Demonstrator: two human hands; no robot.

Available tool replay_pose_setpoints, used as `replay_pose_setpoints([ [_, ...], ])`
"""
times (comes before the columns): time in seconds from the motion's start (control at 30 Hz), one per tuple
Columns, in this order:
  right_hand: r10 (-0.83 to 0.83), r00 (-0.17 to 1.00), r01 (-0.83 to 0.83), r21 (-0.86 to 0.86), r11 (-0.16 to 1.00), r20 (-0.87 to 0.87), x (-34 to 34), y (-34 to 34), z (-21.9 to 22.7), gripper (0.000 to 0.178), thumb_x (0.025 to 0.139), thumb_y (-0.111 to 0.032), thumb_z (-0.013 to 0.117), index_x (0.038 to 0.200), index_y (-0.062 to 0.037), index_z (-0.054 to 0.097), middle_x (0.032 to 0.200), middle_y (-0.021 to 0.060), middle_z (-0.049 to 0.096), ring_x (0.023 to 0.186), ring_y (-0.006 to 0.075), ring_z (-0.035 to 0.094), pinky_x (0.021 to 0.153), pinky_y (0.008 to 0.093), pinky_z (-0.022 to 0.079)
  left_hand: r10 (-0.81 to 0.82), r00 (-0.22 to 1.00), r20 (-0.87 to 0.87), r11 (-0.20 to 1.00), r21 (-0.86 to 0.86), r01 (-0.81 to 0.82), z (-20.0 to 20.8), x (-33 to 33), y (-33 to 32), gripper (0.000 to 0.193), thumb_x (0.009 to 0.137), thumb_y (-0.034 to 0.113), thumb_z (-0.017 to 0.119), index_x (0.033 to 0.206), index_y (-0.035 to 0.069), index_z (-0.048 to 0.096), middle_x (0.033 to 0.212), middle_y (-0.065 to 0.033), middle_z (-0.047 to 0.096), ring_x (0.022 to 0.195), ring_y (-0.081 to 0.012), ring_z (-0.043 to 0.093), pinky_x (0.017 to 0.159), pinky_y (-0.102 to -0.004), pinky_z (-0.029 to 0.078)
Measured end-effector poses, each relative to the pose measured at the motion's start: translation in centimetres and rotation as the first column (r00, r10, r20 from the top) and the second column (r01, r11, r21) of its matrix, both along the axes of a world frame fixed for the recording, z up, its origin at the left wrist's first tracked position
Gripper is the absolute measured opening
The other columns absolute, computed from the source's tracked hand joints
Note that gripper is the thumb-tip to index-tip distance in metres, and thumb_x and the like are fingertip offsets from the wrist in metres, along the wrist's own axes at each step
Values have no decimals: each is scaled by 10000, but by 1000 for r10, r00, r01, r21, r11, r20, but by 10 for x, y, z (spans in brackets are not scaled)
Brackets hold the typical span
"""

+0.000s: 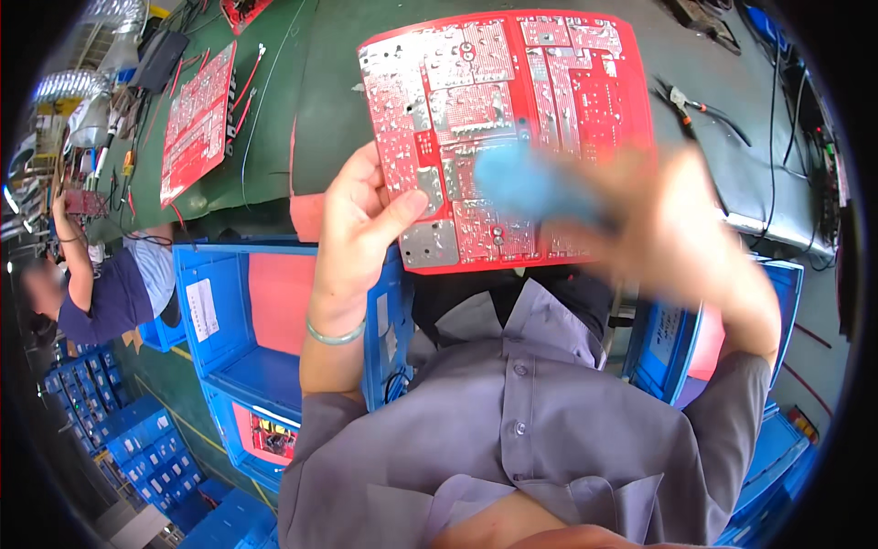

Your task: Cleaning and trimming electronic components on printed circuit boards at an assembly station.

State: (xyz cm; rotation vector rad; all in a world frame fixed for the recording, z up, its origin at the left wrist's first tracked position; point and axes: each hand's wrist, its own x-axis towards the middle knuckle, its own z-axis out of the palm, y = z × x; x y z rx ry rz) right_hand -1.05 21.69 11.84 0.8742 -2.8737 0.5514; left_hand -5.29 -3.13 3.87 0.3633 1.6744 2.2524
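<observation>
My left hand (pixel 366 215) is closed on the lower left edge of a large red circuit board (pixel 476 69), its thumb lying on the solder side. The board is tilted up over the table's near edge, with silvery solder joints and tracks facing me. Over the board's right half, my right hand (pixel 658 229) is smeared by motion. It grips a blue brush (pixel 526 180), also blurred, whose head is over the middle of the board. Whether the bristles touch the board I cannot tell.
Another red board (pixel 201 128) with wires lies on the green tabletop (pixel 325 55) at left. Orange-handled pliers (pixel 681 102) and black cables are at right. Blue crates (pixel 215 302) stand below the table on both sides. A co-worker (pixel 114 293) is at far left.
</observation>
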Motion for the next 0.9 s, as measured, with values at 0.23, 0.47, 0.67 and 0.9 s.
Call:
replay_pose_setpoints([
  [0.23,-421,895,391,-191,900,-148,-37,16,-1,519,672,-219,754,1123,-28,582,757,110,652,616,154,614,577,304,490,0,1000,-29,1000,15,0,-4,6,1,431,815,-29,575,1211,-64,408,1116,-136,565,1006,-163,563,887,-302,449],
  [0.47,65,985,-64,11,998,-158,20,-28,-27,556,584,-278,762,1084,-96,598,526,40,493,465,219,546,409,353,417,-16,1000,-22,1000,-19,16,-2,8,4,364,819,-10,581,1149,-48,432,1072,-130,582,976,-154,573,846,-292,462],
  [0.67,-682,598,785,134,605,-421,-44,102,6,493,750,-378,675,1149,-106,576,816,189,643,754,340,634,616,388,490,-23,999,-47,999,46,25,-5,6,0,345,819,-34,579,1134,-31,438,1061,-108,576,967,-135,563,836,-279,461],
  [0.9,-503,685,704,299,645,-528,-51,169,-20,513,767,-196,672,1251,-169,505,907,141,585,848,314,567,758,376,449,-103,994,-19,983,153,105,-9,-1,-3,346,825,3,592,1130,-13,428,1057,-88,559,943,-126,564,844,-283,467],
])
